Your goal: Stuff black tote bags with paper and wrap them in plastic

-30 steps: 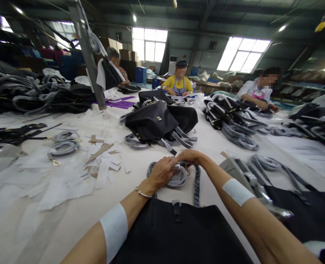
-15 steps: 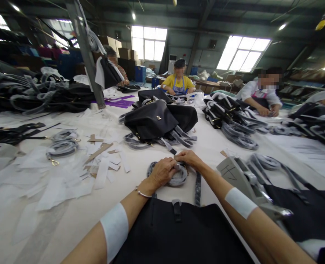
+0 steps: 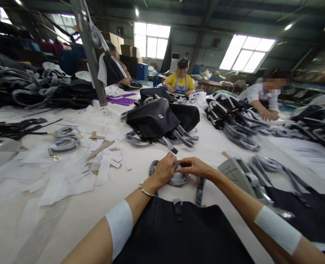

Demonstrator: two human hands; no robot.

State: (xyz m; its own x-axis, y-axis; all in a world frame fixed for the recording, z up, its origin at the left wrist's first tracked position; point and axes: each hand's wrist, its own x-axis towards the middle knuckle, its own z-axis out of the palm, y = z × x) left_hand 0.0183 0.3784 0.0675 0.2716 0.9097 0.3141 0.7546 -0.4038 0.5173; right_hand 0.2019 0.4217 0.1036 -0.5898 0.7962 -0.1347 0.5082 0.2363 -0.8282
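A coiled strap in clear wrapping lies on the white table just beyond a black bag. My left hand is closed on the coil's far left side, its fingertips at a small grey piece. From the right, my right hand reaches to the same piece, thumb and fingers bent together around the top of the coil; what they pinch is too small to make out. The bag lies flat below both forearms, with a small covered tab at its upper edge and wrapped handles beside the coil.
Black bags are heaped ahead. Paper scraps and coiled straps lie left. A grey tape dispenser and another black bag are right. A metal post stands front left; co-workers sit beyond.
My right hand has shifted slightly right and lower, its forearm swinging outward. My left hand stays at the coil. The view has shifted slightly.
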